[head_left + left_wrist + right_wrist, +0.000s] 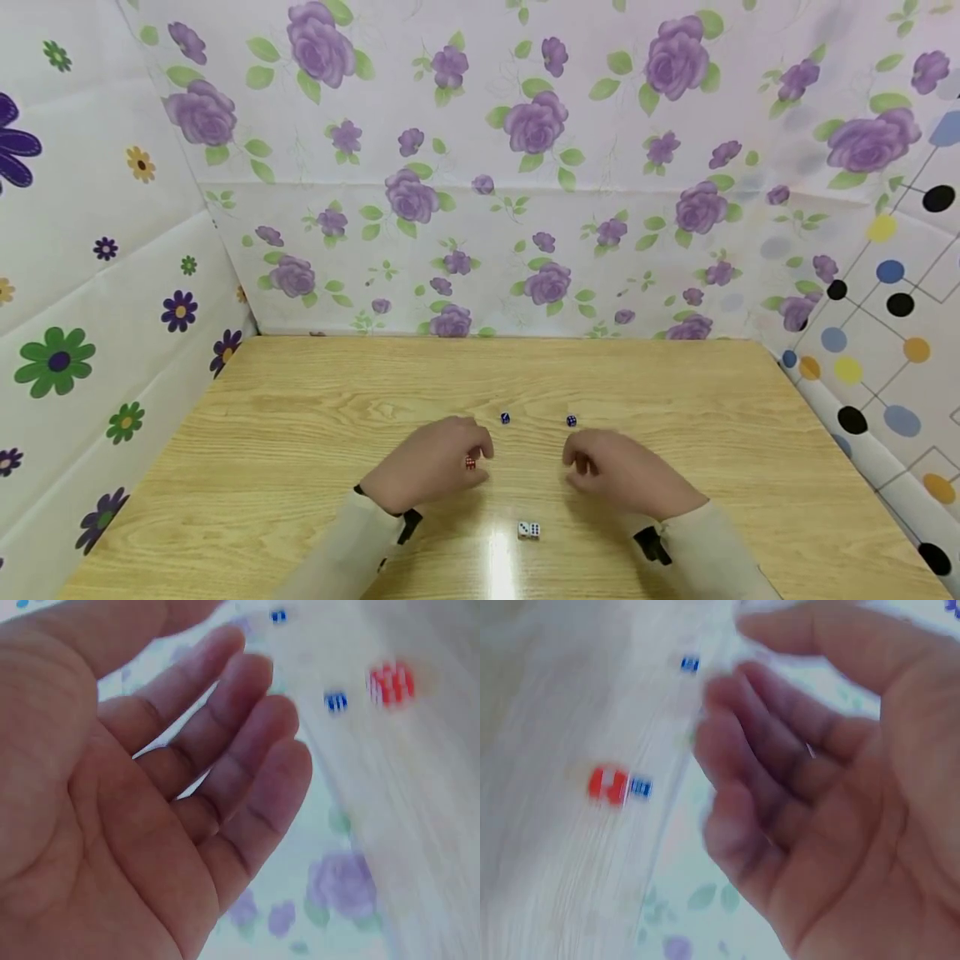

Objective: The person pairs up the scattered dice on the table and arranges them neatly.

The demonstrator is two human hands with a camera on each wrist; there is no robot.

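Note:
My left hand (431, 461) hovers over the table with loosely bent fingers. A red die (470, 462) shows through the gap between its thumb and fingers. In the left wrist view the palm holds nothing, and the red die (391, 682) lies on the table beyond the fingertips. Across from it, my right hand (626, 471) is held with curved fingers and a bare palm. Past its fingertips, the right wrist view has a blurred red die (607, 785) beside a blue die (640, 787). Farther back in the head view are two dark blue dice (505, 418).
Two white dice (528, 530) sit side by side near the front of the wooden table (315, 392). Flower-patterned cloth (480, 250) hangs along the back edge, with patterned sheets at the left and right sides.

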